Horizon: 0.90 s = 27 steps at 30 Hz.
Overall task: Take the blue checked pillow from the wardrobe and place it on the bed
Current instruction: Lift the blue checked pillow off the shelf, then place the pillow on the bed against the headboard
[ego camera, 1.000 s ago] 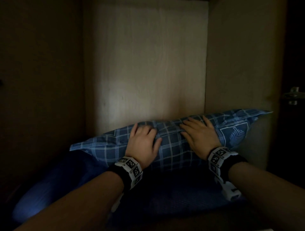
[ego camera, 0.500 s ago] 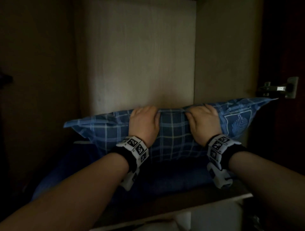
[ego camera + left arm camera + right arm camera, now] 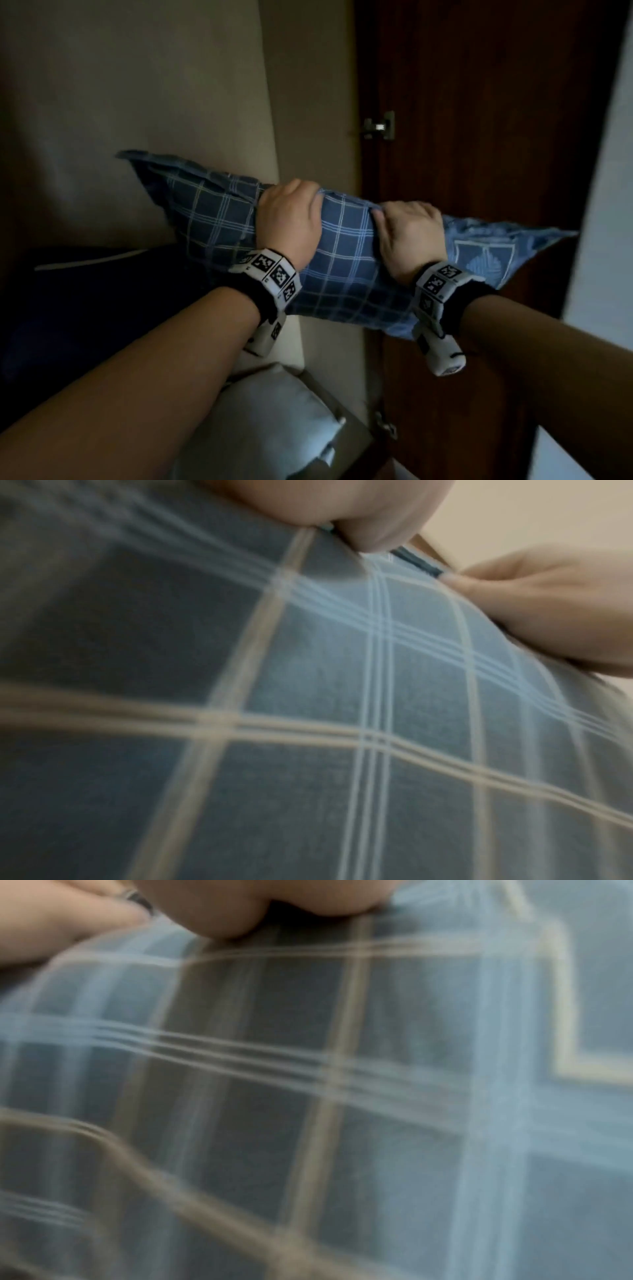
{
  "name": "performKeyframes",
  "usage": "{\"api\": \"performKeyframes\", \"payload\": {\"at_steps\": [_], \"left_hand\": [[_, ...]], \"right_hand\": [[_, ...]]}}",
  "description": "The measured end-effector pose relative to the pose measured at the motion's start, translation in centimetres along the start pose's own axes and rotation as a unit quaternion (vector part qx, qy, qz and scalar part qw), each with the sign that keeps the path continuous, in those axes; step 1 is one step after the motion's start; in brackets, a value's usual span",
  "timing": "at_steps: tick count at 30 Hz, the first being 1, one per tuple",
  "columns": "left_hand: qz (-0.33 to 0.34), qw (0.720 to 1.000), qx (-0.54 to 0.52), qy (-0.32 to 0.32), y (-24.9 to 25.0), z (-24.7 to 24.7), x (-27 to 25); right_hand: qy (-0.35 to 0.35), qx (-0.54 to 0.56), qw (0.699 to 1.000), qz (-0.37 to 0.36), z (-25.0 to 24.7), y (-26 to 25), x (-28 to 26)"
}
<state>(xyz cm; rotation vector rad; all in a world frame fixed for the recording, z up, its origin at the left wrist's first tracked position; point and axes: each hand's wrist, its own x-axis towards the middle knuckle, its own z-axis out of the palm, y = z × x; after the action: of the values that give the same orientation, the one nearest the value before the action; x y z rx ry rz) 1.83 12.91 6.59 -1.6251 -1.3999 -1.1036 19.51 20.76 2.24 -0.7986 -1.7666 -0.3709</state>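
Note:
The blue checked pillow [image 3: 346, 260] hangs in the air in front of the wardrobe, tilted down to the right, its right corner over the door. My left hand [image 3: 289, 219] grips its top edge near the middle, fingers curled over the far side. My right hand [image 3: 409, 233] grips the same edge just to the right. In the left wrist view the checked cloth [image 3: 308, 723] fills the frame under my left hand [image 3: 342, 515], with the right hand's fingers [image 3: 548, 610] beside it. The right wrist view shows the pillow [image 3: 342, 1096] close up and blurred.
The pale wardrobe interior [image 3: 137, 102] is behind the pillow at left, with dark blue bedding [image 3: 85, 325] on its shelf. A dark wooden door [image 3: 479, 120] with a metal hinge [image 3: 378, 126] stands open at right. A grey bundle [image 3: 274, 421] lies on the lower shelf. A light wall [image 3: 606, 205] is far right.
Both hands went from lying on the pillow to gripping its top edge and have lifted it off the shelf, out of the wardrobe and to the right. The view has swung right.

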Motion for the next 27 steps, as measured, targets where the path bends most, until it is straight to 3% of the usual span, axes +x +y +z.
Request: {"api": "performKeyframes", "payload": {"at_steps": [7,13,19,23,27], "left_hand": [[0.078,0.993,-0.056,-0.07,12.3,1.2,-4.9],[0.134,0.961,-0.171,-0.172,28.5,4.1,-15.3],[0.15,0.885,-0.327,-0.295,46.0,5.1,-30.9],[0.168,0.821,-0.396,-0.376,56.4,2.9,-38.8],[0.215,0.75,-0.469,-0.413,65.6,-0.4,-44.8]], "right_hand": [[-0.023,-0.037,0.996,0.078,-11.5,6.0,-11.5],[-0.104,-0.12,0.965,0.21,-25.5,11.7,-28.2],[-0.139,-0.21,0.913,0.32,-41.3,14.5,-46.7],[-0.163,-0.282,0.865,0.382,-51.9,13.0,-55.9],[-0.168,-0.369,0.799,0.444,-61.4,9.7,-63.0]]}}
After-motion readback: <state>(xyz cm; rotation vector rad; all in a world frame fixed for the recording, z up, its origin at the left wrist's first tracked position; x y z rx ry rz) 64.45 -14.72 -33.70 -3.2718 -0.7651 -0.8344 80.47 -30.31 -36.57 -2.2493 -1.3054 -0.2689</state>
